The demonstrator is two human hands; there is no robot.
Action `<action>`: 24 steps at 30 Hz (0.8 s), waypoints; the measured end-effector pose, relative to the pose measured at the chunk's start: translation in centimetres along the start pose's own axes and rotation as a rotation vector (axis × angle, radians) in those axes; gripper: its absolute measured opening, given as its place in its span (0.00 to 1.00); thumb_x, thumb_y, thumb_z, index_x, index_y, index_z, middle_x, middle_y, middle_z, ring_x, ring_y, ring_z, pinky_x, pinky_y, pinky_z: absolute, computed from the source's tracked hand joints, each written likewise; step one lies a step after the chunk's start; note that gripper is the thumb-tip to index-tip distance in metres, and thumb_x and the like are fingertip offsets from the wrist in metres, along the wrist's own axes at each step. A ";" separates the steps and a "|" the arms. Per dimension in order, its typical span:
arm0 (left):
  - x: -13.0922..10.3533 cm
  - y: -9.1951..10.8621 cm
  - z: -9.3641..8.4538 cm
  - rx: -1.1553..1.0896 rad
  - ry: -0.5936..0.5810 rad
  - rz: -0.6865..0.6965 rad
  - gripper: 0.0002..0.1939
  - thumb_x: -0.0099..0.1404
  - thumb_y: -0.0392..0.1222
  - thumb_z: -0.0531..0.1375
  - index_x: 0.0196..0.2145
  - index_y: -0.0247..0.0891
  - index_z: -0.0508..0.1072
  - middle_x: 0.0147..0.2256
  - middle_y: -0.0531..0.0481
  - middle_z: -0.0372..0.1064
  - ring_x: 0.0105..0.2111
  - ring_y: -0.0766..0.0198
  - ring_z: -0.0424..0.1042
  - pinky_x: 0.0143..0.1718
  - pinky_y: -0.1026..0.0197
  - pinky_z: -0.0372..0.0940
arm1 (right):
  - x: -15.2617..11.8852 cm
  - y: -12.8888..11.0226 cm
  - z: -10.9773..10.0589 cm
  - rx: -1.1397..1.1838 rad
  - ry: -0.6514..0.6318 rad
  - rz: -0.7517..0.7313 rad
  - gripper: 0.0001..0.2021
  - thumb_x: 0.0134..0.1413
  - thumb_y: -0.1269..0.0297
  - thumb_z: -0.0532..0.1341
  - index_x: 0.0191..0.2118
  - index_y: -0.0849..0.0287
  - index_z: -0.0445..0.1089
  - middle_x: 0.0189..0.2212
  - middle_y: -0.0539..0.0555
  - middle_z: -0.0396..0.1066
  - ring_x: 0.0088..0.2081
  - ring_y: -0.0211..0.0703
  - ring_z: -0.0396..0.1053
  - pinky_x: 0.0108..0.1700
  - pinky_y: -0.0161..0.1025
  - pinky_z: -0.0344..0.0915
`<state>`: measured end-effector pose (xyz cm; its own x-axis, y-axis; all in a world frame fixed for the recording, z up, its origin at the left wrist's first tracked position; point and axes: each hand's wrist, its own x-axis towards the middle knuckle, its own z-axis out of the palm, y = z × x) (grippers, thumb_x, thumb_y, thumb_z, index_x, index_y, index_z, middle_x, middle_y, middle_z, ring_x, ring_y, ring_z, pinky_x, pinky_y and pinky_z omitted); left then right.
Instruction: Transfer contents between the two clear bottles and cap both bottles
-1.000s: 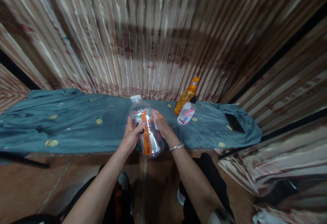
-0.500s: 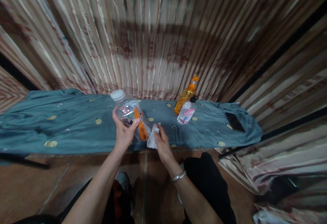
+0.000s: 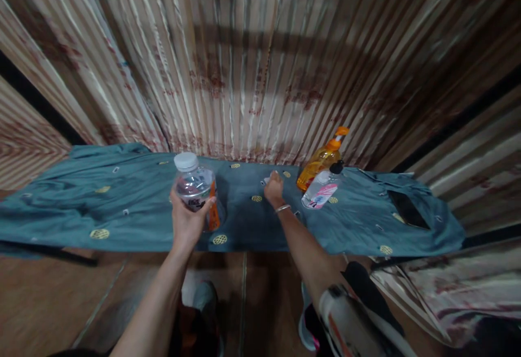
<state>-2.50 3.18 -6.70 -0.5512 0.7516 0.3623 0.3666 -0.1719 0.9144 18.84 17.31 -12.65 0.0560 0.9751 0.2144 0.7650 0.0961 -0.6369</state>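
Observation:
My left hand [image 3: 185, 221] is wrapped round a large clear plastic bottle [image 3: 195, 186] with a white cap and an orange label. The bottle stands nearly upright on the teal patterned cloth [image 3: 138, 199]. Farther right, my right hand [image 3: 274, 189] is closed and low over the cloth, a bracelet at its wrist. A small whitish bit of the tissue [image 3: 267, 180] shows at its fingers; the rest is hidden in the hand. Beyond it stand an amber pump bottle [image 3: 319, 167] with an orange top and a clear bottle [image 3: 321, 190] with a black cap and pink label.
A black phone [image 3: 408, 209] lies on the cloth at the right end. Pleated patterned curtains [image 3: 244, 64] hang behind and at both sides. Dark frame bars [image 3: 36, 96] slant along the sides. Tiled floor [image 3: 232, 292] and my feet show below.
My right hand has moved away from the bottle, forward and right, with the tissue now mostly hidden in it. The tilted bottle in my left hand has become more upright. The view has shifted slightly.

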 end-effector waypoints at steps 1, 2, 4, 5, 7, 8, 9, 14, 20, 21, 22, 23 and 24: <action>0.2 -0.1 -0.1 0.014 0.007 -0.009 0.46 0.46 0.45 0.70 0.60 0.38 0.56 0.53 0.39 0.67 0.51 0.54 0.71 0.57 0.50 0.63 | -0.1 -1.4 1.3 -0.019 -0.047 -0.051 0.29 0.52 0.80 0.46 0.62 0.81 0.52 0.61 0.79 0.55 0.63 0.58 0.54 0.63 0.58 0.49; 0.3 -0.2 -0.1 0.026 0.015 -0.018 0.47 0.45 0.46 0.71 0.60 0.38 0.56 0.54 0.39 0.66 0.52 0.54 0.71 0.57 0.50 0.63 | -0.5 -2.8 2.5 -0.035 -0.100 -0.117 0.29 0.53 0.80 0.47 0.62 0.78 0.54 0.62 0.76 0.56 0.63 0.56 0.54 0.63 0.56 0.51; 0.6 -0.3 -0.1 0.040 0.034 -0.021 0.48 0.45 0.47 0.71 0.61 0.39 0.56 0.55 0.39 0.65 0.53 0.53 0.70 0.58 0.50 0.63 | -2.4 -5.2 4.3 -0.057 -0.212 -0.273 0.28 0.54 0.79 0.49 0.62 0.69 0.58 0.63 0.67 0.58 0.63 0.49 0.55 0.64 0.49 0.52; 0.7 -0.4 -0.1 0.043 0.049 -0.013 0.48 0.45 0.47 0.71 0.61 0.39 0.56 0.56 0.39 0.65 0.54 0.53 0.69 0.59 0.50 0.62 | -3.7 -5.8 4.6 -0.061 -0.267 -0.350 0.28 0.54 0.78 0.51 0.62 0.65 0.59 0.62 0.62 0.60 0.63 0.45 0.56 0.64 0.44 0.52; 1.0 -0.7 -0.1 0.039 0.071 -0.005 0.47 0.46 0.49 0.70 0.61 0.39 0.55 0.57 0.38 0.63 0.56 0.51 0.67 0.60 0.48 0.60 | -6.8 -5.6 4.0 -0.062 -0.368 -0.498 0.27 0.55 0.78 0.52 0.60 0.61 0.62 0.62 0.56 0.62 0.62 0.40 0.57 0.65 0.38 0.51; 1.0 -0.9 0.0 0.035 0.077 -0.002 0.47 0.47 0.50 0.70 0.60 0.38 0.55 0.58 0.38 0.63 0.57 0.51 0.67 0.61 0.48 0.59 | -8.3 -4.6 3.0 -0.083 -0.434 -0.630 0.27 0.55 0.78 0.51 0.61 0.64 0.61 0.63 0.59 0.60 0.63 0.41 0.56 0.65 0.39 0.51; 1.1 -1.0 0.1 0.028 0.072 -0.001 0.47 0.47 0.50 0.70 0.60 0.38 0.55 0.58 0.38 0.62 0.57 0.51 0.66 0.61 0.47 0.59 | -9.7 -3.2 1.7 -0.093 -0.469 -0.726 0.27 0.55 0.79 0.50 0.61 0.65 0.60 0.64 0.60 0.58 0.64 0.42 0.55 0.65 0.40 0.52; 0.8 -1.4 0.8 -0.009 -0.005 0.037 0.48 0.45 0.48 0.70 0.60 0.38 0.56 0.57 0.39 0.63 0.57 0.52 0.66 0.61 0.49 0.58 | -13.8 6.7 -7.2 -0.281 -0.335 -0.595 0.29 0.55 0.81 0.47 0.63 0.61 0.59 0.62 0.61 0.60 0.62 0.47 0.58 0.61 0.50 0.60; 1.2 -1.4 1.3 -0.005 -0.040 0.106 0.51 0.45 0.47 0.71 0.62 0.37 0.53 0.60 0.37 0.58 0.59 0.51 0.62 0.64 0.49 0.55 | -12.5 9.9 -9.8 -0.499 -0.204 -0.322 0.27 0.54 0.82 0.48 0.59 0.68 0.64 0.59 0.68 0.64 0.56 0.52 0.65 0.58 0.49 0.63; 1.3 -1.5 1.3 0.000 -0.036 0.111 0.51 0.45 0.47 0.71 0.63 0.38 0.52 0.60 0.37 0.57 0.60 0.51 0.62 0.64 0.49 0.54 | -11.5 8.9 -8.8 -0.464 -0.205 -0.331 0.27 0.53 0.83 0.48 0.59 0.68 0.64 0.59 0.67 0.64 0.57 0.52 0.63 0.59 0.48 0.61; 1.5 -1.6 1.3 0.003 -0.033 0.110 0.51 0.46 0.47 0.71 0.63 0.38 0.51 0.60 0.37 0.57 0.59 0.52 0.62 0.64 0.49 0.54 | -10.2 7.6 -7.4 -0.422 -0.184 -0.304 0.28 0.53 0.84 0.48 0.59 0.68 0.63 0.59 0.67 0.63 0.59 0.51 0.62 0.60 0.48 0.60; 1.6 -1.7 1.2 0.003 -0.031 0.105 0.51 0.47 0.48 0.70 0.63 0.39 0.50 0.60 0.37 0.58 0.58 0.52 0.63 0.63 0.49 0.55 | -8.7 6.1 -5.8 -0.406 -0.173 -0.290 0.28 0.52 0.84 0.48 0.60 0.71 0.62 0.59 0.69 0.63 0.60 0.51 0.61 0.61 0.49 0.59; 1.7 -1.9 1.2 0.001 -0.031 0.098 0.51 0.48 0.48 0.70 0.64 0.39 0.50 0.59 0.37 0.59 0.57 0.53 0.65 0.62 0.49 0.57 | -7.0 4.3 -4.0 -0.392 -0.168 -0.288 0.28 0.52 0.84 0.49 0.60 0.74 0.60 0.60 0.72 0.61 0.61 0.53 0.59 0.61 0.50 0.57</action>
<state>-3.25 5.51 -8.04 -0.4893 0.7502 0.4446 0.4184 -0.2454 0.8745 24.26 10.04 -13.91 -0.2718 0.9418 0.1976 0.9191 0.3149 -0.2370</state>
